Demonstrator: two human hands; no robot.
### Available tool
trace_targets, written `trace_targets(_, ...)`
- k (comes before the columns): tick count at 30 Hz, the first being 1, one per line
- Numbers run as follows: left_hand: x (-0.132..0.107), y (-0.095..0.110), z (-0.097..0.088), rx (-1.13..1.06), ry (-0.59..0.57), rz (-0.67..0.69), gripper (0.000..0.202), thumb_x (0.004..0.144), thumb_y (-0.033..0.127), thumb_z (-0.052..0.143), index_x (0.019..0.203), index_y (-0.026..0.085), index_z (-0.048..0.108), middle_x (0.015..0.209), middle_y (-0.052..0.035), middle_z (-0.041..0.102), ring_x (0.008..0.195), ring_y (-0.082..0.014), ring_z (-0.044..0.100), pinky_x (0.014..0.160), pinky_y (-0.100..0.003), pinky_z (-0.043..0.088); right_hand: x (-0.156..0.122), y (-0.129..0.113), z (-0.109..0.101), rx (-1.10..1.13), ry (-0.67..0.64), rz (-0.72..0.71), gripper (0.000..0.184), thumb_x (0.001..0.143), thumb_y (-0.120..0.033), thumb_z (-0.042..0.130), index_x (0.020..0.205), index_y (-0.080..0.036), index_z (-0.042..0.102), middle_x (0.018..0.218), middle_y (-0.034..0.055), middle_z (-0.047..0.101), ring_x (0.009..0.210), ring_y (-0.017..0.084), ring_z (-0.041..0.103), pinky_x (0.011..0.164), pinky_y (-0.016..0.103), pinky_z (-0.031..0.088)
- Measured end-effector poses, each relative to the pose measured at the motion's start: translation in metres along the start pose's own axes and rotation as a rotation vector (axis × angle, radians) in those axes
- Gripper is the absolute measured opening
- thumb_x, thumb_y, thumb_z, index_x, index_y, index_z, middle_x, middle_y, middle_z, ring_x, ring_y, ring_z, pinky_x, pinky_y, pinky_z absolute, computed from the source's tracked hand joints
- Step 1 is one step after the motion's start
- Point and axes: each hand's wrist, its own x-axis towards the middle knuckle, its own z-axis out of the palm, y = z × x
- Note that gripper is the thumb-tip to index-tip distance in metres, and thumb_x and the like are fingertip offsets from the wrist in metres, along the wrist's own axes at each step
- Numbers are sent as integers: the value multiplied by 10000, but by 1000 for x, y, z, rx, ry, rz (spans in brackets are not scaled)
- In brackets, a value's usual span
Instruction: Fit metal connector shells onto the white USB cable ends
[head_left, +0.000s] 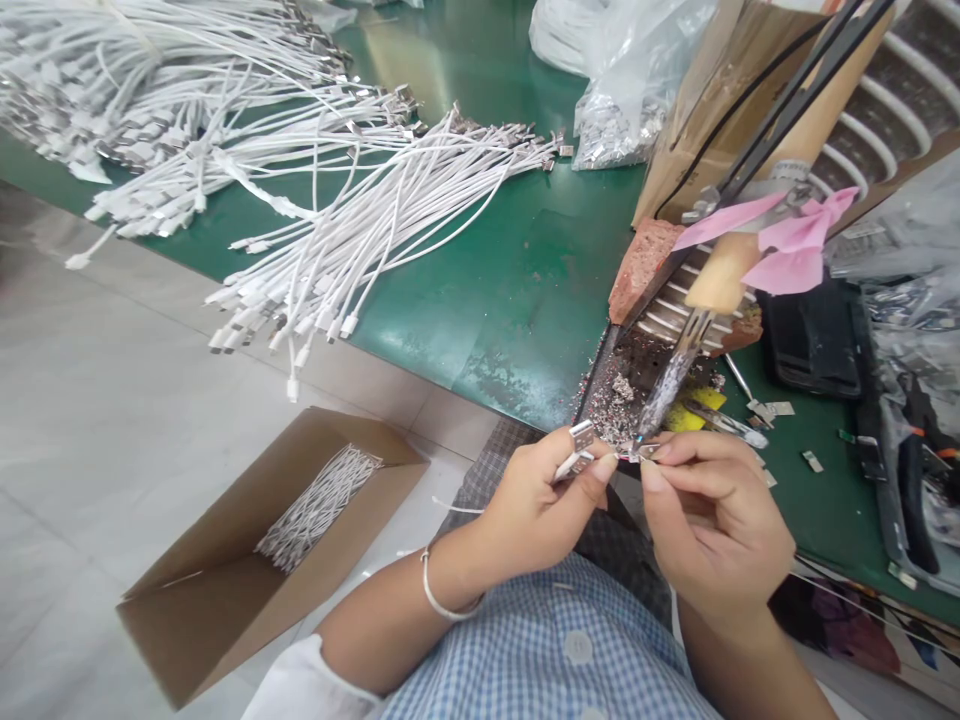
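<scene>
My left hand [534,505] is closed on a white USB cable, and metal USB plugs [581,436] stick out between its fingers. The cable's short end shows at the thumb tip. My right hand [716,520] pinches a small metal connector [646,451] between thumb and forefinger, close to that cable end; whether the two touch is too small to tell. Just above both hands, the tip of a soldering iron [667,385] points down at the connector. The iron has a wooden handle [724,272] with pink ribbon tied near it.
White cables [390,215] lie in bundles on the green table [517,290]. A cardboard box [217,620] on the floor holds more cables. Solder crumbs [619,400], a brick piece [643,265], a dark phone-like object [814,340] and pliers [913,480] surround the iron. A plastic bag [622,110] stands behind.
</scene>
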Motion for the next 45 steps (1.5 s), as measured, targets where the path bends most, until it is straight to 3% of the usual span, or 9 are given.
trace_targets(14,-1,0,2,0,19,3,211,1007,298,513,869,161,596,652,21,571,563,-87,534,542,-191,432,1,-2,0,45,8,-4,197,797,-10,680,871,-191,661,899,25,637,846,157,653,763,327,587)
trace_targets(28,-1,-2,1,5,4,13,243,1012,312,505,851,160,605,649,16,586,558,-87,536,538,-189,438,0,1,-1,39,6,22,177,810,-58,687,868,-223,659,890,18,638,804,174,667,693,349,600)
trace_targets(45,-2,0,0,10,0,-33,246,1011,332,506,862,157,594,658,7,600,573,-96,554,549,-201,454,-3,2,-2,49,-5,21,177,810,-60,691,870,-223,662,891,17,636,822,180,677,716,362,606)
